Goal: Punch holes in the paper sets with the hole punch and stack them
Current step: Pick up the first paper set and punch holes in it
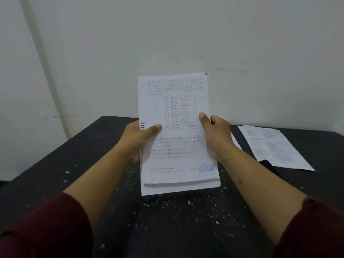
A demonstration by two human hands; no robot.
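Paper set under inspection: a sheaf of printed sheets held upright above the middle of the worktop, clear of its surface. The left hand grips the sheaf's left edge, thumb across the front page; the right hand grips the right edge likewise. The fingers of both hands are curled behind the sheets and mostly hidden. The lower edges of the sheets are stepped rather than flush, and the front page carries tables, lines of text and a blue stamp near its bottom corner.

Further printed sheets lie flat near the worktop's far right corner — whether they are punched cannot be told at this range. No holes are discernible on the held set either. The hole punch is not in view.

White flecks are scattered over the dark worktop, thickest toward its near edge; these may be punch waste, which would suggest some punching is done.

Assessment — the held set appears to be at the squaring-up stage, with punching and stacking outstanding for it.
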